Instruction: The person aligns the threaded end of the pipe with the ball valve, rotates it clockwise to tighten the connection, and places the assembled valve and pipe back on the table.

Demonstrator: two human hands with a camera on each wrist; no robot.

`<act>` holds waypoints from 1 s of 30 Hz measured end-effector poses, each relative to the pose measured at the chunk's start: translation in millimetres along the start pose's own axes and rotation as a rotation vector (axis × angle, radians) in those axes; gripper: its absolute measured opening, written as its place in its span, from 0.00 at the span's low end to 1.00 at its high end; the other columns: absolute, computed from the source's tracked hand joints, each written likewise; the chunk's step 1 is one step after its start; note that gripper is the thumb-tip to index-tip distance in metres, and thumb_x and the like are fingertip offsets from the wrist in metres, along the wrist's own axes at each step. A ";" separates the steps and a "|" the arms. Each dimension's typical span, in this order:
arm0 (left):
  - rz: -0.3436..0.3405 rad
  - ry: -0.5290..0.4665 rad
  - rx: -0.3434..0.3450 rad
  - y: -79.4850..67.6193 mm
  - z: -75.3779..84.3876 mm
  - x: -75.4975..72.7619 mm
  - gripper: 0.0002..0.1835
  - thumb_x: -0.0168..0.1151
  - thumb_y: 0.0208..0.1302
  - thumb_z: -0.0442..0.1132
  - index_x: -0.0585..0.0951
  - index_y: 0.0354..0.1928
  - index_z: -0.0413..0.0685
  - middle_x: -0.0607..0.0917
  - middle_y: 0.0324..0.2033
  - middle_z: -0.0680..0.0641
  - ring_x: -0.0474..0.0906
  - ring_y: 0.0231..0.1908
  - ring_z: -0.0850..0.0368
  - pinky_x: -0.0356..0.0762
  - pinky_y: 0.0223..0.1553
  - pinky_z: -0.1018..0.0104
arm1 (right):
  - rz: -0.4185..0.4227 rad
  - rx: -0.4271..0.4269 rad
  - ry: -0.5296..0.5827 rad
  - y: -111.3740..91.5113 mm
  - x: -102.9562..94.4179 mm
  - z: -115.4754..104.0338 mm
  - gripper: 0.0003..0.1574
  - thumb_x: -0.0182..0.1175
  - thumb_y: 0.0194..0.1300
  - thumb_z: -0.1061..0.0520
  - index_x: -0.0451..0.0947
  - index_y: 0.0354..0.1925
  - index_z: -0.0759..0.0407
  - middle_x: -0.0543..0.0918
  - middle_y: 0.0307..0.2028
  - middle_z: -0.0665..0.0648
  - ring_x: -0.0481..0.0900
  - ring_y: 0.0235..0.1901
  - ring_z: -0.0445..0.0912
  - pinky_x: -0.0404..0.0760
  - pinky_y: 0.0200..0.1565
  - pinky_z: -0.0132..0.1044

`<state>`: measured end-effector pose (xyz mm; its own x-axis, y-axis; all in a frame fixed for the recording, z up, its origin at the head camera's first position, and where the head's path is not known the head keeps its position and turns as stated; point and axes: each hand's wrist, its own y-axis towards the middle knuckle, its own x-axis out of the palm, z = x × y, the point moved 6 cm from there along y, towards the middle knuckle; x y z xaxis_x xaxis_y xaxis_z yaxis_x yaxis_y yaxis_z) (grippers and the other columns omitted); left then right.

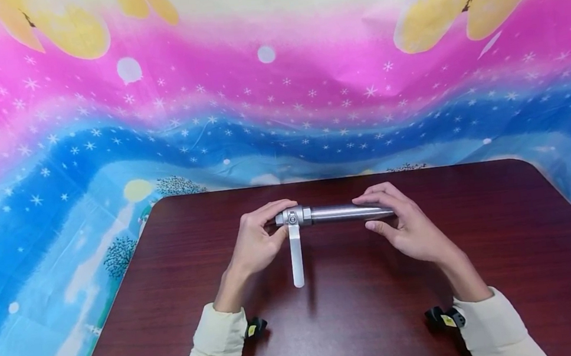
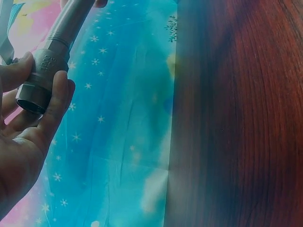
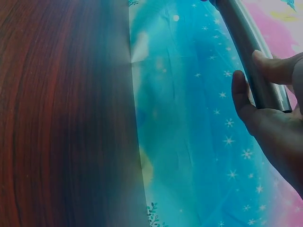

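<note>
A steel ball valve (image 1: pixel 293 217) with a flat lever handle (image 1: pixel 297 260) joins a straight metal pipe (image 1: pixel 340 213), held level above the table. My left hand (image 1: pixel 257 242) grips the valve body at its left end, thumb and fingers on opposite sides. In the left wrist view the valve's open hexagonal end (image 2: pixel 34 98) faces the palm. The right hand (image 1: pixel 409 223) holds the pipe's far end between thumb and fingers. Its thumb lies along the pipe (image 3: pixel 255 56) in the right wrist view. The lever points toward the person, crosswise to the pipe.
The dark red wooden table (image 1: pixel 357 323) has rounded far corners. Behind it hangs a colourful printed cloth (image 1: pixel 276 102) with snowflakes. Small black wrist devices with yellow labels show beside the left sleeve (image 1: pixel 214 341) and the right sleeve (image 1: pixel 496 324).
</note>
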<state>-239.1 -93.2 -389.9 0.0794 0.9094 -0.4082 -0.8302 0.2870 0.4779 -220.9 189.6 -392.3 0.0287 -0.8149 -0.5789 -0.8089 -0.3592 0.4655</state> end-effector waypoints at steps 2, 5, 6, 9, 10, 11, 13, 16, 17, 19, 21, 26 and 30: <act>0.000 -0.002 -0.003 0.1 0.7 -0.1 0.27 0.67 0.58 0.18 0.88 0.59 0.42 0.91 0.56 0.42 0.86 0.49 0.51 0.88 0.51 0.66 | 0.003 -0.008 -0.009 0.4 -0.1 -0.3 0.31 0.70 0.66 0.72 0.84 0.63 0.51 0.80 0.58 0.53 0.74 0.57 0.35 0.70 0.57 0.21; -0.001 -0.004 -0.010 0.3 0.6 -0.4 0.27 0.66 0.59 0.18 0.88 0.59 0.43 0.91 0.56 0.42 0.86 0.48 0.51 0.87 0.51 0.69 | 0.004 -0.013 -0.014 0.7 -0.6 -0.4 0.30 0.69 0.66 0.72 0.84 0.62 0.50 0.81 0.57 0.53 0.75 0.57 0.35 0.71 0.57 0.21; -0.001 -0.005 -0.009 0.6 0.7 -0.5 0.27 0.66 0.59 0.18 0.88 0.59 0.43 0.91 0.56 0.42 0.86 0.49 0.51 0.87 0.51 0.69 | 0.003 -0.012 -0.011 0.9 -0.9 -0.6 0.30 0.69 0.66 0.72 0.84 0.62 0.50 0.82 0.57 0.53 0.75 0.57 0.34 0.71 0.58 0.20; 0.000 -0.010 -0.004 1.5 0.1 -0.5 0.27 0.66 0.59 0.18 0.88 0.59 0.43 0.90 0.56 0.41 0.86 0.49 0.51 0.88 0.51 0.67 | -0.007 -0.005 0.000 1.7 -1.9 -1.1 0.29 0.68 0.68 0.71 0.84 0.63 0.51 0.83 0.57 0.53 0.75 0.58 0.35 0.71 0.58 0.21; 0.000 -0.012 -0.002 1.8 0.0 -0.5 0.27 0.66 0.59 0.18 0.88 0.59 0.43 0.90 0.56 0.41 0.86 0.49 0.51 0.88 0.51 0.66 | -0.012 -0.001 0.001 1.9 -2.1 -1.4 0.29 0.68 0.69 0.71 0.84 0.64 0.51 0.83 0.58 0.53 0.75 0.58 0.35 0.72 0.58 0.21; 0.001 -0.014 0.001 2.0 0.1 -0.5 0.27 0.66 0.59 0.17 0.88 0.59 0.43 0.90 0.56 0.42 0.86 0.50 0.51 0.89 0.52 0.64 | -0.018 0.007 0.003 2.1 -2.2 -1.4 0.29 0.67 0.69 0.70 0.84 0.64 0.52 0.83 0.58 0.53 0.76 0.58 0.35 0.72 0.57 0.21; 0.001 -0.020 0.005 2.4 0.2 -0.5 0.27 0.66 0.59 0.17 0.88 0.59 0.43 0.90 0.56 0.42 0.87 0.50 0.51 0.89 0.52 0.60 | -0.030 0.025 0.001 2.2 -2.3 -1.3 0.28 0.66 0.71 0.69 0.83 0.65 0.53 0.83 0.59 0.52 0.76 0.56 0.35 0.73 0.56 0.22; 0.002 -0.022 0.010 2.8 0.3 -0.4 0.27 0.66 0.59 0.17 0.88 0.59 0.44 0.90 0.56 0.42 0.86 0.50 0.51 0.90 0.52 0.55 | -0.043 0.041 0.007 2.5 -2.1 -0.1 0.27 0.66 0.72 0.68 0.83 0.66 0.54 0.83 0.59 0.53 0.78 0.52 0.37 0.76 0.52 0.25; 0.003 -0.021 0.010 2.8 0.1 -0.4 0.27 0.65 0.59 0.17 0.88 0.59 0.44 0.90 0.56 0.42 0.86 0.50 0.51 0.90 0.52 0.55 | -0.048 0.046 0.012 2.7 -2.0 0.4 0.26 0.65 0.73 0.68 0.82 0.66 0.55 0.83 0.59 0.53 0.80 0.50 0.37 0.78 0.49 0.25; 0.002 -0.017 0.007 2.4 0.2 -0.4 0.27 0.65 0.59 0.17 0.88 0.59 0.43 0.90 0.56 0.42 0.86 0.50 0.51 0.90 0.52 0.55 | -0.059 0.046 0.028 2.5 -1.4 1.0 0.26 0.64 0.73 0.68 0.82 0.66 0.56 0.83 0.58 0.54 0.81 0.44 0.39 0.81 0.44 0.28; 0.001 -0.015 0.004 1.7 0.6 -0.6 0.27 0.66 0.59 0.17 0.88 0.60 0.42 0.90 0.56 0.42 0.86 0.50 0.50 0.90 0.52 0.55 | -0.072 0.047 0.046 1.9 -0.9 1.8 0.25 0.63 0.75 0.68 0.81 0.67 0.57 0.83 0.57 0.55 0.82 0.37 0.41 0.84 0.39 0.31; -0.002 -0.009 -0.002 -0.3 -0.1 -0.3 0.27 0.66 0.59 0.17 0.88 0.60 0.41 0.90 0.58 0.41 0.87 0.51 0.49 0.90 0.51 0.60 | -0.088 0.052 0.062 -0.4 -0.3 2.4 0.25 0.62 0.76 0.67 0.80 0.68 0.58 0.83 0.56 0.55 0.84 0.33 0.43 0.86 0.37 0.33; -0.001 -0.004 0.004 -0.7 0.5 0.0 0.27 0.66 0.59 0.17 0.88 0.60 0.43 0.90 0.58 0.41 0.87 0.52 0.50 0.89 0.51 0.65 | -0.055 0.035 0.017 -0.8 -1.1 0.4 0.28 0.66 0.73 0.66 0.81 0.68 0.53 0.82 0.58 0.53 0.83 0.47 0.38 0.80 0.51 0.27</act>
<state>-238.2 -93.2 -389.9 0.0829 0.9104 -0.4053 -0.8277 0.2894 0.4807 -220.6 190.9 -392.3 0.0830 -0.8021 -0.5914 -0.8260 -0.3874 0.4094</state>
